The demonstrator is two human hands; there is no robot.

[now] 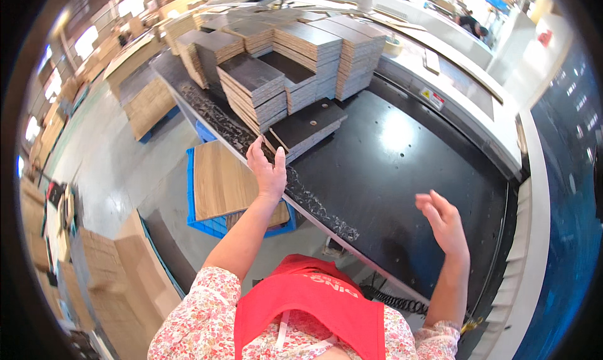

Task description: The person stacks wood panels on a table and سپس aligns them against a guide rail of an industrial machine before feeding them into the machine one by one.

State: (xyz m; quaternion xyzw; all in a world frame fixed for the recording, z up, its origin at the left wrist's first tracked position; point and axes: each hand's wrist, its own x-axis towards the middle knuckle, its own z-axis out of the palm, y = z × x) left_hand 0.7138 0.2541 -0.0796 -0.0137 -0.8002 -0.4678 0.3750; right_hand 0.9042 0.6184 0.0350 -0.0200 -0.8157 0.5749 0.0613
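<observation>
My left hand (269, 173) is at the near left corner of a low stack of dark-topped boards (308, 126), thumb and fingers apart. Whether the fingertips touch the boards I cannot tell. Two round holes show in the stack's top board. Over the black tabletop (383, 165), to the right, my right hand (441, 219) is raised, its fingers loosely bent with nothing in them. Taller stacks of dark-topped boards with pale layered edges (251, 87) stand just behind the low one.
A blue pallet (191, 197) with wood-grain boards (221, 179) sits on the floor left of the table. Opened cardboard (129, 266) lies at the lower left. A white machine rail (458, 112) runs along the far side. A black coiled hose (396, 300) hangs near the front edge.
</observation>
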